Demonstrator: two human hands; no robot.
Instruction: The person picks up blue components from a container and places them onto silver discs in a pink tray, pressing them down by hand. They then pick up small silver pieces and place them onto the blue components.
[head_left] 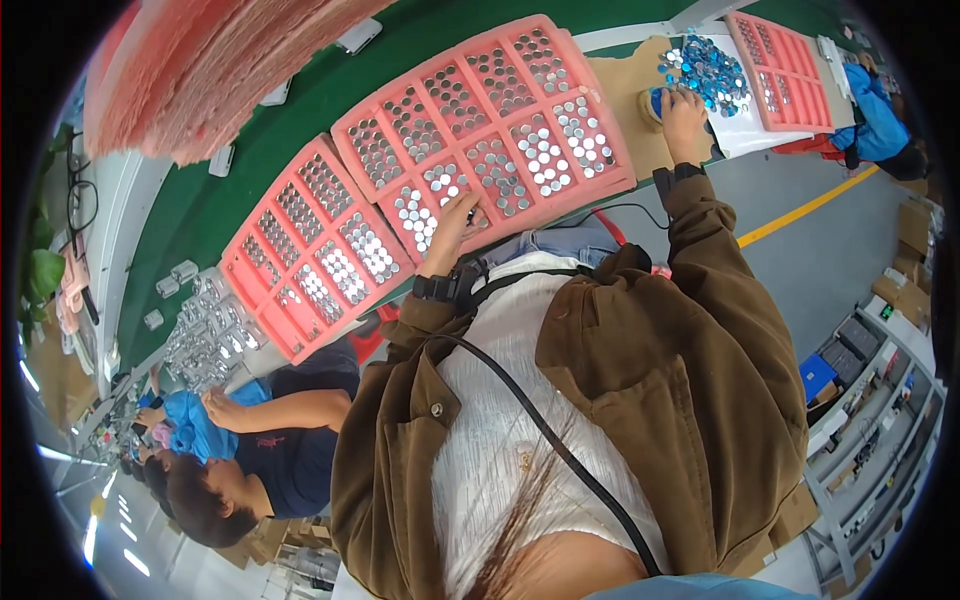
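Observation:
My left hand is over the near row of a pink compartment tray filled with small round silver discs. Its fingers are bent together, and something small and dark shows at the tips, too small to name. To the right, my right hand has its fingers curled at a small round container with blue in its top. What those fingers pinch is hidden. Just past this hand, a pile of shiny blue and silver discs lies on a white sheet and brown cardboard.
A second pink tray of discs adjoins on the left, with clear plastic pieces heaped beyond it. Stacked pink slabs rise at the far left. Another pink tray stands right. A co-worker sits on my left.

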